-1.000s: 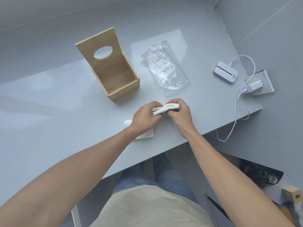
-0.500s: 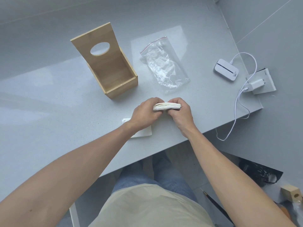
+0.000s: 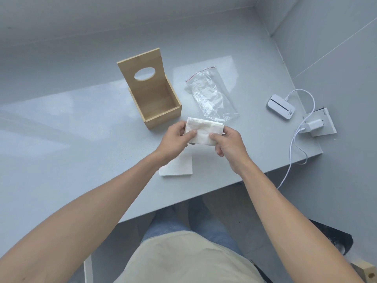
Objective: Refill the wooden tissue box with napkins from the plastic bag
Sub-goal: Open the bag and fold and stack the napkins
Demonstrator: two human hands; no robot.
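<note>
The wooden tissue box (image 3: pixel 157 103) stands open on the grey table, its lid with an oval hole tipped up at the back; the inside looks empty. To its right lies the clear plastic bag (image 3: pixel 210 94) with a red zip strip, flat and apparently empty. Just in front of the box, above the table, a stack of white napkins (image 3: pixel 203 130) is held flat side up. My left hand (image 3: pixel 175 138) grips its left edge and my right hand (image 3: pixel 228 142) its right edge. Another white napkin (image 3: pixel 177 166) lies on the table under my left wrist.
A small white device (image 3: pixel 280 106) with a cable (image 3: pixel 291 148) sits at the table's right end, next to a white charger (image 3: pixel 313 126) on a socket plate (image 3: pixel 324 124). The table's front edge (image 3: pixel 183 201) runs diagonally above my lap. A wall closes the far side.
The napkin stack, earlier held edge-on between both hands, is now turned so its broad face shows, and it sits a little closer to the box.
</note>
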